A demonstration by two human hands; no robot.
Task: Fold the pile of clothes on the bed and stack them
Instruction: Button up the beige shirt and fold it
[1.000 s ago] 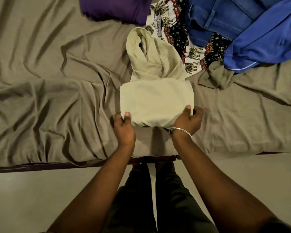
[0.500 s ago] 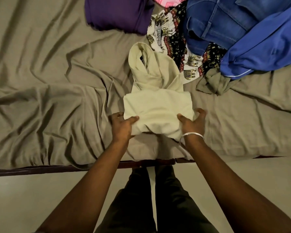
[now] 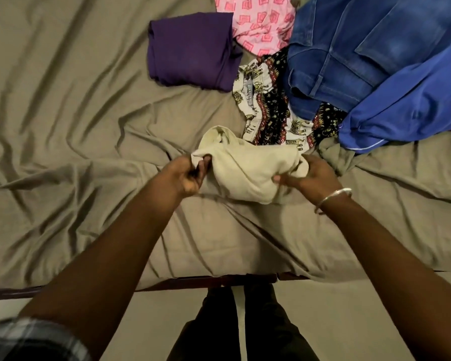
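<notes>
A cream garment (image 3: 248, 168) lies bunched and partly folded in the middle of the bed, between both hands. My left hand (image 3: 188, 175) pinches its left edge. My right hand (image 3: 313, 175), with a silver bangle on the wrist, grips its right end. Behind it lies the unfolded pile: an elephant-print cloth (image 3: 266, 108), blue jeans (image 3: 349, 53), a bright blue garment (image 3: 412, 105) and a pink patterned cloth (image 3: 261, 24). A folded purple garment (image 3: 193, 50) sits apart at the back, left of the pile.
The bed is covered by a wrinkled olive-brown sheet (image 3: 63, 126). Its dark front edge (image 3: 219, 280) runs across the lower frame, with pale floor (image 3: 362, 321) and my legs below it. A small olive cloth (image 3: 336, 157) lies right of my right hand.
Both hands have carried the cream garment's near edge up and away from me, folding it over onto its hood end. The view has tilted forward, showing more of the pile.
</notes>
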